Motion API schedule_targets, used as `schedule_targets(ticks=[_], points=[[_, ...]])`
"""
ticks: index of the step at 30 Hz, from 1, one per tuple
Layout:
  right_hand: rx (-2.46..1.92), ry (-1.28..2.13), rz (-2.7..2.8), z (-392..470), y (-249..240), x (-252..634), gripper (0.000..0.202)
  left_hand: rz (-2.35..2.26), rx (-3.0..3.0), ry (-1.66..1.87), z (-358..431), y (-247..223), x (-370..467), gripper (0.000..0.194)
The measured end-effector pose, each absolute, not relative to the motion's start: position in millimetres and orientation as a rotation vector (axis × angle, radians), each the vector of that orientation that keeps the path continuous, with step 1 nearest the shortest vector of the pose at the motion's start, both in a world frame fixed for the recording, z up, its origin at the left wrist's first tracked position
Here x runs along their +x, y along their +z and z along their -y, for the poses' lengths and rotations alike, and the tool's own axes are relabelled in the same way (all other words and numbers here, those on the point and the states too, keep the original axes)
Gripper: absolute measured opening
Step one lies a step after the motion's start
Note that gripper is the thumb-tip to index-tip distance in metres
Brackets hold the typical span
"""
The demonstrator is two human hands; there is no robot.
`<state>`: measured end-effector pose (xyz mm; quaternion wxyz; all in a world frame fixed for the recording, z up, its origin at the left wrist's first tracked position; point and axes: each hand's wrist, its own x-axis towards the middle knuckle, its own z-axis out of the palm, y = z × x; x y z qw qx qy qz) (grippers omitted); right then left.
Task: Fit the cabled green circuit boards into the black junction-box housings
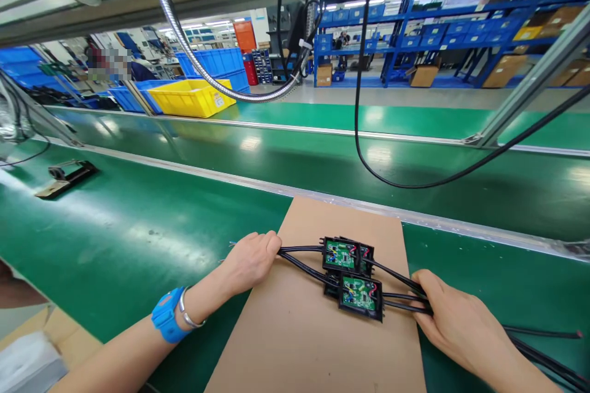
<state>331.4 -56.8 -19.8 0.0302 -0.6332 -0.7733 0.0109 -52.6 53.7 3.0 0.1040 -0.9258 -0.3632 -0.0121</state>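
Note:
Several black cased circuit boards lie stacked and overlapping over a brown cardboard sheet. An upper circuit board and a lower circuit board face up, green with red, yellow and blue wires; others are partly covered beneath. To their left, my left hand is closed around the black cables that leave that side. My right hand grips the black cables on the opposite side, and their loose ends trail past my wrist at lower right. A blue wrist strap and a silver bangle circle my left wrist.
On the green bench at left sits a small dark metal fixture. A metal rail runs behind the cardboard. A black cable and a metal conduit hang overhead. Farther back are a yellow bin and blue shelving.

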Motion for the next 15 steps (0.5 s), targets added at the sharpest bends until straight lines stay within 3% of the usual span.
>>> schedule_targets(ticks=[10, 15], points=[[-1.963, 0.103, 2.610, 24, -4, 337, 0.006, 1.150, -2.775, 0.060, -75, -7, -48, 0.022], [-2.021, 0.027, 2.578, -27, 34, 334, 0.026, 1.073, -2.776, -0.063, -121, 11, -39, 0.019]])
